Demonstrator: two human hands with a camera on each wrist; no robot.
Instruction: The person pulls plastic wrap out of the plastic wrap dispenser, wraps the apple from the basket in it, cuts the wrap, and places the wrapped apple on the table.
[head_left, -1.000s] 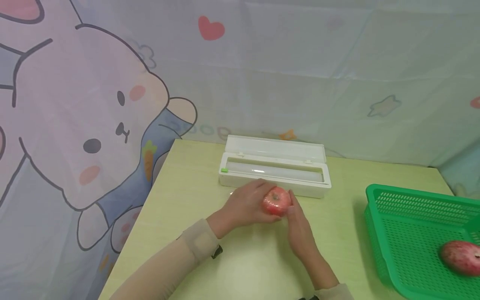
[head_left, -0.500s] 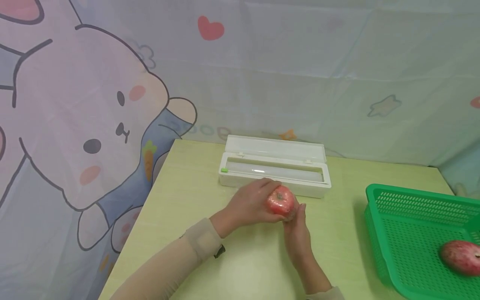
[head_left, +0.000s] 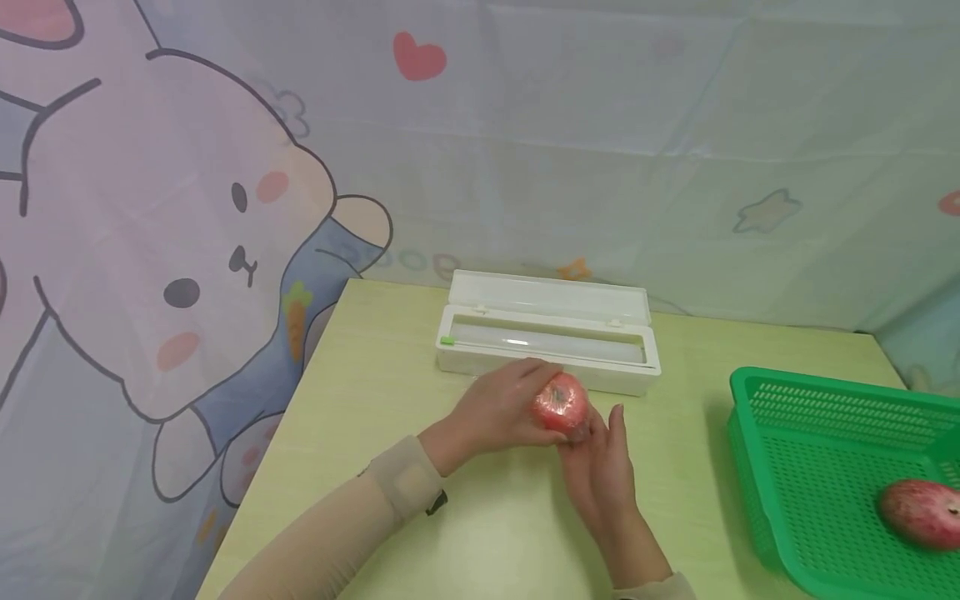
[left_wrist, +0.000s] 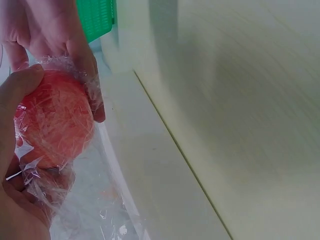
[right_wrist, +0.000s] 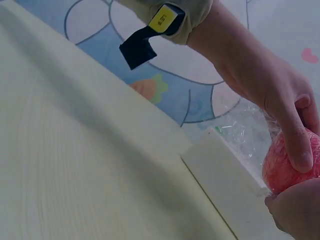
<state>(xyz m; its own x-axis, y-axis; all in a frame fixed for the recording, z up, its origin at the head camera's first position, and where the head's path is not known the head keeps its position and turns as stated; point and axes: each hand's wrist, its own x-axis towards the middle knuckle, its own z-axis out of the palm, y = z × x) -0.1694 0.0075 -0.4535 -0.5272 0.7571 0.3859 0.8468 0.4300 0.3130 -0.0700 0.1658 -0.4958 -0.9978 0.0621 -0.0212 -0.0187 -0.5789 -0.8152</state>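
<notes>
A red apple [head_left: 561, 402] wrapped in clear cling film is held over the table, in front of a white dispenser box [head_left: 480, 361]. My left hand [head_left: 498, 410] grips it from the left, thumb and fingers curled round its sides. My right hand [head_left: 603, 479] is at the apple's lower right, its thumb pointing up and apart. In the left wrist view, straight fingers of the right hand lie along the fruit, touching the crinkled film. Loose cling film [right_wrist: 240, 122] sticks out beyond the left hand in the right wrist view.
The box's lid [head_left: 551, 297] stands raised at the back, with a pale roll [head_left: 547, 341] inside. To the right, a green plastic basket [head_left: 765, 508] holds a mottled red fruit [head_left: 921, 514]. A printed cloth [head_left: 675, 208] hangs behind the pale table [head_left: 487, 542].
The apple and left hand have shifted slightly right. The right hand has turned from the apple's right side to its lower right, and its thumb has spread away from the fruit.
</notes>
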